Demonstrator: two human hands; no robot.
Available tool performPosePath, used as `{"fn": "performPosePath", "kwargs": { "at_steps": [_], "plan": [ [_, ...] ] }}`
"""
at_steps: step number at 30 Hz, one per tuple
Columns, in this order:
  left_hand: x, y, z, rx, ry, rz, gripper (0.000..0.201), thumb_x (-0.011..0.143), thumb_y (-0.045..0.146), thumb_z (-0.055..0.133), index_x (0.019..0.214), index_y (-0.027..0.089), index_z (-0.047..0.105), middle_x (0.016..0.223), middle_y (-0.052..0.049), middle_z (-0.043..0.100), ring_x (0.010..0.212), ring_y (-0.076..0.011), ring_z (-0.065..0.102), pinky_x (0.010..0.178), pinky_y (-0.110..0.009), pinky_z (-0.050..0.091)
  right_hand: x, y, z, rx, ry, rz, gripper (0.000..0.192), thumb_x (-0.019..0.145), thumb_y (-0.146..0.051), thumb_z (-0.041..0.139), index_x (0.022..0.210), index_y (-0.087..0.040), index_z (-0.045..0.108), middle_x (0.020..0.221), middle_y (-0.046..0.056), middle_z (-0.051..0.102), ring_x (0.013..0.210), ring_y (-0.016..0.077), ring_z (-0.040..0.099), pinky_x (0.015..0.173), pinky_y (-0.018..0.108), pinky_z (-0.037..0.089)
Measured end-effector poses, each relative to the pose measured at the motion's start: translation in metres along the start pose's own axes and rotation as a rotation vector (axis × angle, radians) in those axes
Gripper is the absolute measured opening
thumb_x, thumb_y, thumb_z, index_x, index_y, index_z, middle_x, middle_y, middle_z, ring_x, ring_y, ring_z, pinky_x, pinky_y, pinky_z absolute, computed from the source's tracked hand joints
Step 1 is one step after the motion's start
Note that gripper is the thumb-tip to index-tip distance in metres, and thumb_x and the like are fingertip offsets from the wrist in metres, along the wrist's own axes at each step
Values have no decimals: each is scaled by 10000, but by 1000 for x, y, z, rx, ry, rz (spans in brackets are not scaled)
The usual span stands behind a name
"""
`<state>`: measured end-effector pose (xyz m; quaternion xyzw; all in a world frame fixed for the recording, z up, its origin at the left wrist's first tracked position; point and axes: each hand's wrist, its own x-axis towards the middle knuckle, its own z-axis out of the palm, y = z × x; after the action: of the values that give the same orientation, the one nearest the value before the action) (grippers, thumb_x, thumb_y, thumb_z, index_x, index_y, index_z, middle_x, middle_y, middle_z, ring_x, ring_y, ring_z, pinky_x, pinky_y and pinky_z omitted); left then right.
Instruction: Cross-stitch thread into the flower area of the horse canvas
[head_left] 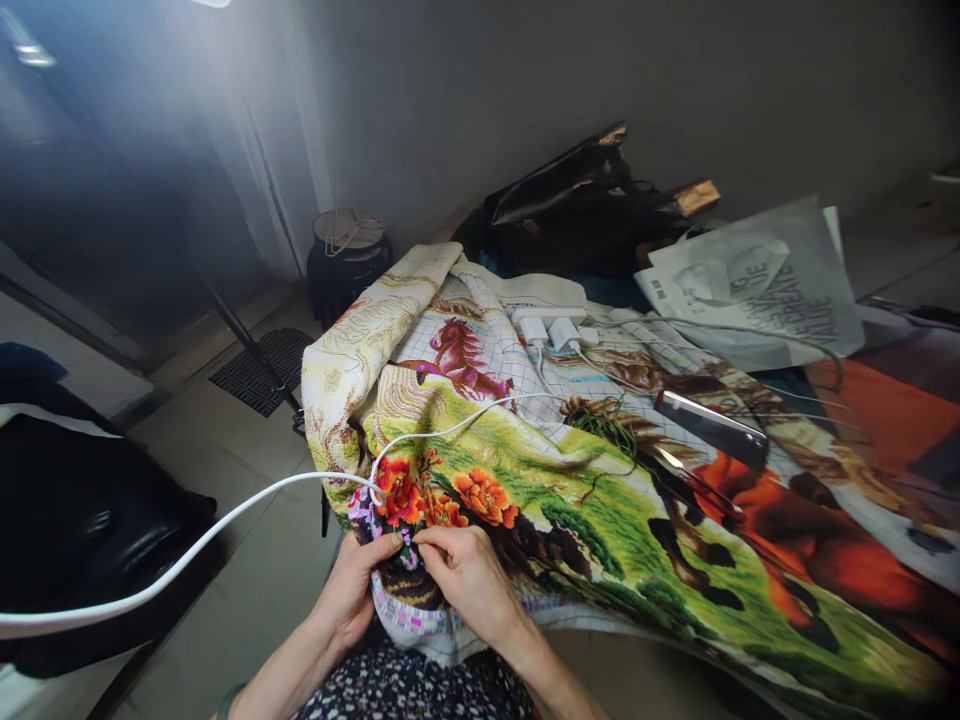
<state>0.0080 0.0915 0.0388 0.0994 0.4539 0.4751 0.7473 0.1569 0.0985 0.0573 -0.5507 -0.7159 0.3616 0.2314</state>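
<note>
A large cross-stitch canvas [600, 500] with horses, orange flowers and green ground lies draped over a table toward me. My left hand [356, 585] pinches the near edge of the cloth by the purple and orange flowers. My right hand [469, 580] meets it there, fingertips closed on the same spot of fabric; a needle is too small to make out. A bundle of green threads [611, 420] rests on the canvas farther back.
A white cable [225, 525] runs from the left across the canvas to white chargers in a power strip [551, 325]. A phone [709, 425], a printed white bag [757, 285] and a black bag [577, 210] lie behind. A dark stool [346, 262] stands on the floor.
</note>
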Motion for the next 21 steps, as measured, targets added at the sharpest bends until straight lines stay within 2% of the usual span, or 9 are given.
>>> {"fn": "performPosePath", "kwargs": {
  "at_steps": [6,12,21],
  "plan": [
    [-2,1,0,7,3,-1,229,622,156,750,841,107,703,802,-97,751,707,-224,685,729,-343,530,2,2,-1,34,-15,-19,216,856,-143,536,900,-243,723,798,-13,722,677,133,635,644,228,412],
    [-1,1,1,16,16,0,255,604,156,750,851,106,705,814,-102,750,724,-231,683,752,-355,522,5,10,1,103,30,-60,176,824,-113,588,823,-219,729,786,10,667,740,141,606,678,232,417],
    [2,-1,0,20,40,-1,291,594,140,736,881,113,697,826,-96,749,734,-228,679,765,-355,511,10,20,7,320,49,-73,170,802,-104,590,792,-201,729,736,10,634,698,131,581,641,232,427]
  ]
}}
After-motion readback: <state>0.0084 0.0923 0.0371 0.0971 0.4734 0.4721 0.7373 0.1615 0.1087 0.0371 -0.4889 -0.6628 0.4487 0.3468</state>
